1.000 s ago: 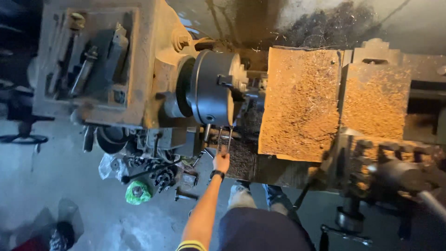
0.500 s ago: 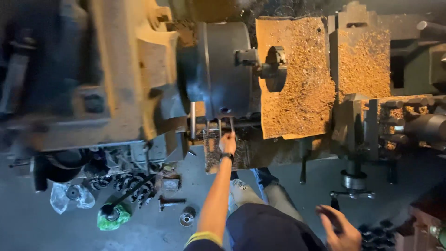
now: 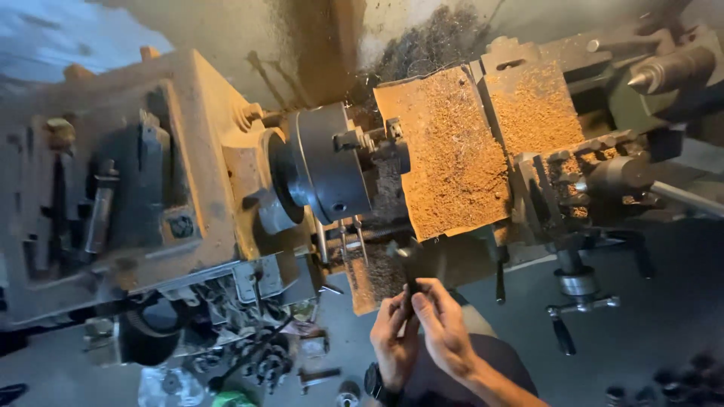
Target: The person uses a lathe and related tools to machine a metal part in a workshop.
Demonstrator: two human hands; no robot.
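1. Holding a small dark metal tool (image 3: 411, 265) in both hands, just below the round grey steel lathe chuck (image 3: 326, 172).
2. Left hand (image 3: 392, 335) curled shut on the tool's lower end, palm turned inward.
3. Right hand (image 3: 445, 325) pinching its shaft, fingers (image 3: 424, 301) half closed.
4. Likely to slip and fall among the floor clutter below the chuck, given a loose fingertip grip.

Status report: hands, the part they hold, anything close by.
Left hand and right hand both grip a small dark tool. Lathe chuck just above, apart from hands.
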